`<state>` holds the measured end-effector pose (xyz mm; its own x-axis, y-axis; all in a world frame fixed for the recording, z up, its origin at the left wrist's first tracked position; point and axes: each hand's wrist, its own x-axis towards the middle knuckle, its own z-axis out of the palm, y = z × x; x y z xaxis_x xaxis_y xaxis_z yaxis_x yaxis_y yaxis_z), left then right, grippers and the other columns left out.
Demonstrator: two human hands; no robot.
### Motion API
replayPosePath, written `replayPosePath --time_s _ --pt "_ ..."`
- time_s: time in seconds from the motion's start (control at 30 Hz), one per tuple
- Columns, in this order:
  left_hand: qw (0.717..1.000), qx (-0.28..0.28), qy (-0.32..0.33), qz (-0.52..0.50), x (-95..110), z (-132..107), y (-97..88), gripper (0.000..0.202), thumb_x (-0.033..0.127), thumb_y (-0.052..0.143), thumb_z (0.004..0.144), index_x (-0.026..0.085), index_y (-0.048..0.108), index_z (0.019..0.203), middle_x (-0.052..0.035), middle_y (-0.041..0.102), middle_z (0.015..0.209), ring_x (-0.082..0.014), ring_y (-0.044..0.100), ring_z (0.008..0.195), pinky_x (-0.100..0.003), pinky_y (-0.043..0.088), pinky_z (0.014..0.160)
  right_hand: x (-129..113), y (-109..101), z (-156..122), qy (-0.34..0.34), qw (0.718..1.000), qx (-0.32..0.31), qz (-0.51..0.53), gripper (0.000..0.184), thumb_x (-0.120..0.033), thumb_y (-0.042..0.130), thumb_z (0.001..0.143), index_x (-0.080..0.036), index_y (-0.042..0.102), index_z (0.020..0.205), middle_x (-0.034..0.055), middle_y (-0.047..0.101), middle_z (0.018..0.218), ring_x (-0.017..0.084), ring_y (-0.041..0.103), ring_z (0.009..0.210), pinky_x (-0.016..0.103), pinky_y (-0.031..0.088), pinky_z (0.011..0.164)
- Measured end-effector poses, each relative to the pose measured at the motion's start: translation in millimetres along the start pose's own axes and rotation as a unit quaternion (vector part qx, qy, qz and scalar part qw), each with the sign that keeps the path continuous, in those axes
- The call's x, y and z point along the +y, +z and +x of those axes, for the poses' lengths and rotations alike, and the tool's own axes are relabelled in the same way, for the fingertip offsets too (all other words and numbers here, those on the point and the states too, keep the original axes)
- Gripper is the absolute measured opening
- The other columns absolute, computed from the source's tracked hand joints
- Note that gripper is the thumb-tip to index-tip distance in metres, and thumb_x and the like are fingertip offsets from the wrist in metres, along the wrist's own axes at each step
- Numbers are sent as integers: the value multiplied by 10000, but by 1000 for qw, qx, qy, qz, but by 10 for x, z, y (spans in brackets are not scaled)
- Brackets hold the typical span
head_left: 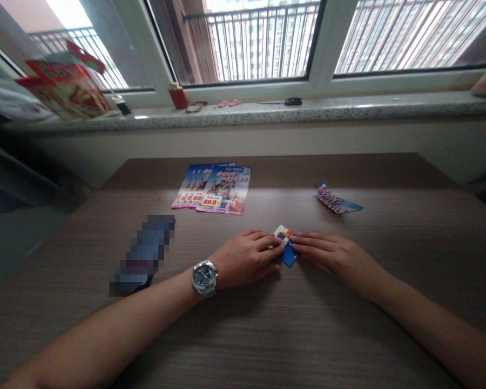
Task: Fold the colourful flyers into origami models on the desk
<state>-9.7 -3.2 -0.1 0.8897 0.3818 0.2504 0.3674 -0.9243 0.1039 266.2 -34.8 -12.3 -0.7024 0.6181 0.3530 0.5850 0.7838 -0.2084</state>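
Here on the desk [243, 335], right of the flyers [224, 188] and closer to the wearer, left hand [249, 256] and right hand [337, 255] both finger-grip the folded paper [290, 256] between them, its long axis crossing their line, neither clearly nearer.

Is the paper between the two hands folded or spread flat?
Folded: the paper is a compact, angular piece with blue, white and orange sections meeting, touched by the left fingers and right fingers.
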Motion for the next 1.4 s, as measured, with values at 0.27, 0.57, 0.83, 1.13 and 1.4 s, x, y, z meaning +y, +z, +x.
replayPosePath --time_s 0.27,0.57,0.83,1.13,1.4 --pt "999 5 21 30 -6 6 -33 274 312 484 1029 228 593 1266 -50 682 1155 -185 628 1017 -337 525 900 5 -65 -35 -17 999 -36 36 392 -113 532 964 -208 622 1333 74 650 1361 216 623 1235 379 530 1041" --pt "999 -7 20 44 -18 -19 -23 276 239 475 1029 233 583 1283 -50 671 1172 -175 627 1011 -316 522 881 -45 -54 21 -33 999 -1 24 329 -158 573 956 -203 668 1268 90 697 1287 231 673 1160 379 559 1002" --pt "999 10 11 29 19 8 -56 228 302 492 1020 237 642 1179 -43 681 1144 -177 624 958 -318 509 863 -70 -44 19 -3 999 6 37 344 -152 583 947 -269 676 1256 61 711 1265 235 681 1140 392 584 952" --pt "998 33 -47 9 16 7 -8 259 350 474 1029 258 691 1135 -45 675 1045 -175 608 922 -316 459 838 -83 1 30 49 992 15 118 255 -196 532 987 -238 681 1189 86 708 1234 207 662 1125 374 554 953" --pt "994 45 -102 -20 22 21 9 235 354 509 1016 229 707 1016 -28 690 988 -160 609 857 -316 404 808 -111 35 73 80 987 52 129 230 -212 542 977 -248 685 1154 88 724 1098 212 681 1004 366 569 868"
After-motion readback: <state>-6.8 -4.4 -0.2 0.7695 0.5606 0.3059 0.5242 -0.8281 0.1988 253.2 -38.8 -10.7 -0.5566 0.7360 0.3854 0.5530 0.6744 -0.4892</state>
